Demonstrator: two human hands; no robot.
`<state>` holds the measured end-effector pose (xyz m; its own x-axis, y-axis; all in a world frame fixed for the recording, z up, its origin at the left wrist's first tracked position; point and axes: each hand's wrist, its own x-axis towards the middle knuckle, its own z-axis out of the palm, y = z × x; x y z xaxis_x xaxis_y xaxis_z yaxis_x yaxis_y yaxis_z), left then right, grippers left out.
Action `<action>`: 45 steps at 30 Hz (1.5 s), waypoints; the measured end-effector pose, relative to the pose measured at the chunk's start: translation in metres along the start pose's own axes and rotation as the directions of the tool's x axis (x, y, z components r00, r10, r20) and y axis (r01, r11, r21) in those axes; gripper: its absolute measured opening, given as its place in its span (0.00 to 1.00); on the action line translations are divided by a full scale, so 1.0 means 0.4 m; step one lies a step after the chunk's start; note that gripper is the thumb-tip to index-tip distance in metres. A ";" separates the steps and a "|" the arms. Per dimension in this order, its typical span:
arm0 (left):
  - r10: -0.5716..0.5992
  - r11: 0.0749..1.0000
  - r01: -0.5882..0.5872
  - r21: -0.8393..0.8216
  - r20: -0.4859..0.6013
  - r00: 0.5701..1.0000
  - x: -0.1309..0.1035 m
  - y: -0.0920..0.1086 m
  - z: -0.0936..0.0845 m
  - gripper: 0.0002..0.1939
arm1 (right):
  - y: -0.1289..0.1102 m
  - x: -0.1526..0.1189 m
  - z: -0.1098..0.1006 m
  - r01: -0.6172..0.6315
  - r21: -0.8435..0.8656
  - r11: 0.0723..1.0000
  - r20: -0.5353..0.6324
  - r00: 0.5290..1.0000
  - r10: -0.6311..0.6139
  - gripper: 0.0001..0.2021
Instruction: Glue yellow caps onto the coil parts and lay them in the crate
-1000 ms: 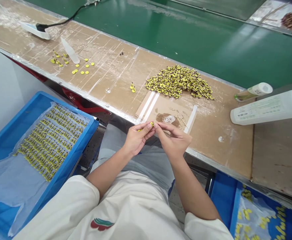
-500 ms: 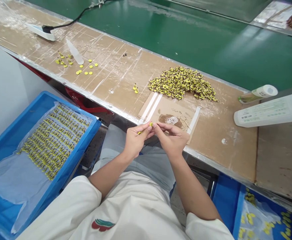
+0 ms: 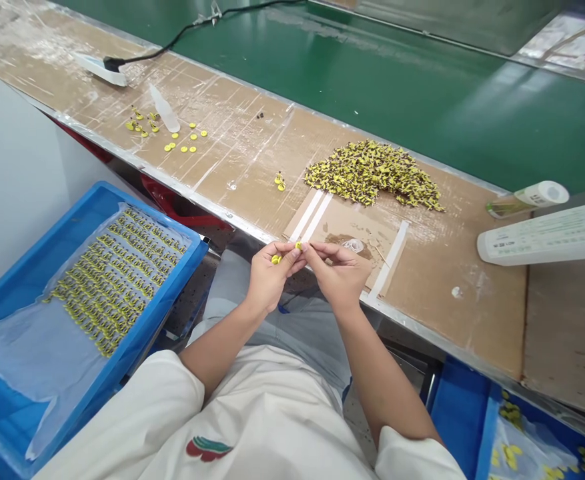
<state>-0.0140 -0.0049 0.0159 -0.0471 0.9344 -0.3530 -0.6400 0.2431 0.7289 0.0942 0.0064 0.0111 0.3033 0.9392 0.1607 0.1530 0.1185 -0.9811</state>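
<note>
Between the fingertips of my left hand and my right hand is a small yellow piece, pinched from both sides. A round yellow disc also sits among the fingers of my left hand. Just beyond my hands lies a cardboard pad with white tape strips. On it are a small clear cup or ring, a wet brown stain and a thin stick. Behind the pad is a big heap of small yellow-and-dark pieces.
Left stands a blue tray with rows of yellow-and-dark pieces on a white sheet. Loose yellow discs and a white pointed bottle lie farther left. At right are a large white bottle, a clear tub and another blue tray.
The whole view has shifted slightly to the left. My hands stay pinched together at the yellow piece, and the yellow disc in my left hand shows more fully now.
</note>
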 end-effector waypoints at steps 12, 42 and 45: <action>-0.024 1.000 0.023 0.012 0.084 0.996 0.002 0.031 -0.011 0.10 | -0.009 0.014 0.002 -0.072 0.075 0.995 0.015 0.997 0.071 0.12; -0.008 1.000 0.008 -0.012 0.025 1.000 0.020 0.053 -0.049 0.12 | -0.006 0.030 0.050 -0.174 0.138 0.975 0.131 0.979 0.156 0.13; -0.011 1.000 0.012 -0.025 0.032 0.999 0.025 0.051 -0.054 0.12 | 0.001 0.036 0.058 -0.174 0.144 0.974 0.156 0.976 0.151 0.13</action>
<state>-0.0443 0.0037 0.0144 -0.0155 0.9394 -0.3424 -0.6593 0.2479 0.7098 0.0768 0.0273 0.0105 0.1729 0.9849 -0.0081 -0.0389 -0.0014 -0.9992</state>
